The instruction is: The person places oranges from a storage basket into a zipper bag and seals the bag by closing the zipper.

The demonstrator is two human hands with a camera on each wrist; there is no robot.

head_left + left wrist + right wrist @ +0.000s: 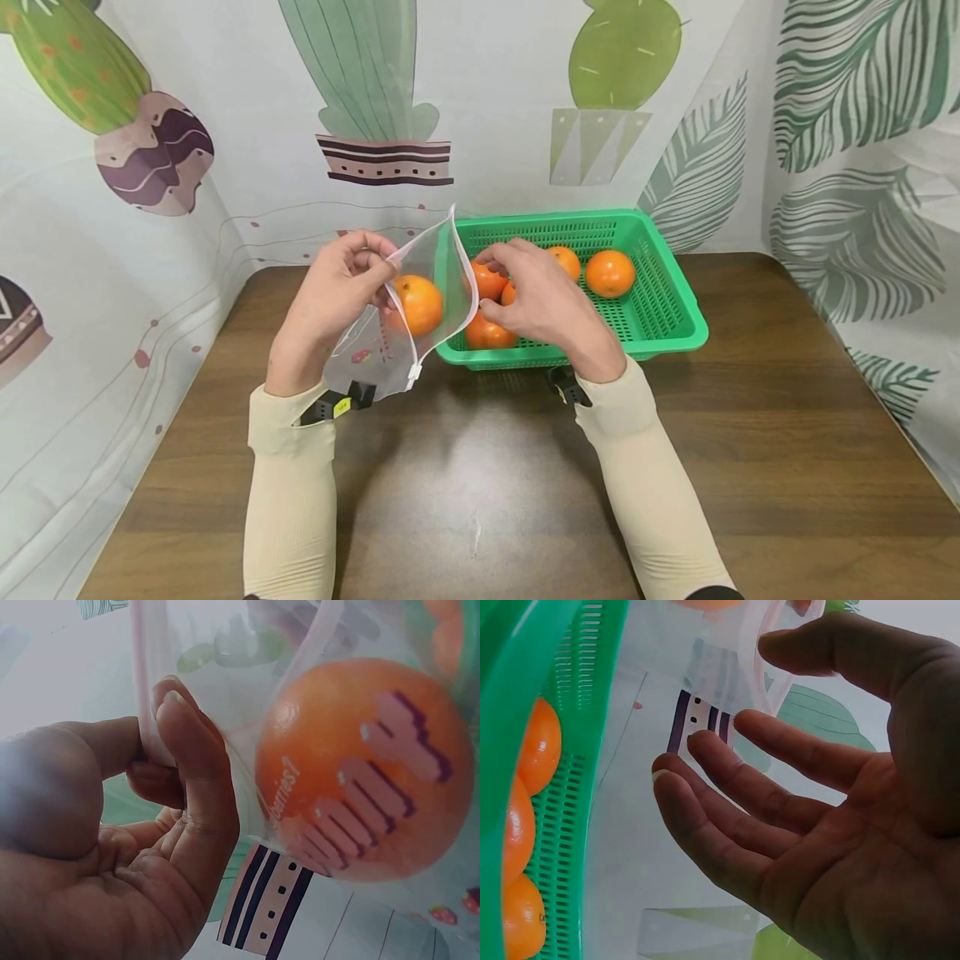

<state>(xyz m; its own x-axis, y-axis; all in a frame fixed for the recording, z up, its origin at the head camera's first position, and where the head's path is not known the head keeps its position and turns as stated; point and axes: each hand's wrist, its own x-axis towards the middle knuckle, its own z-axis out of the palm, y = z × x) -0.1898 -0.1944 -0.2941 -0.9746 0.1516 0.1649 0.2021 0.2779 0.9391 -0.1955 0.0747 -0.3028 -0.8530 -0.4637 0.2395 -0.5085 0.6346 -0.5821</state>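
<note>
My left hand (333, 287) pinches the rim of a clear zip bag (369, 367) between thumb and fingers. The bag's mouth gapes toward the right, and its white slider (415, 374) hangs at the lower end of the zip. Inside the bag is one orange (367, 772), seen through pink printed lettering in the left wrist view. Over the left part of a green basket (675, 321), my right hand (543, 296) has its fingers spread and loosely bent. Nothing is between those fingers in the right wrist view. They are close to the bag's open edge.
Several oranges lie in the basket, one of them (610, 273) toward its right side. The basket stands at the back of a brown wooden table (480, 475). Behind it hangs a white cloth (495, 92) printed with cacti and leaves.
</note>
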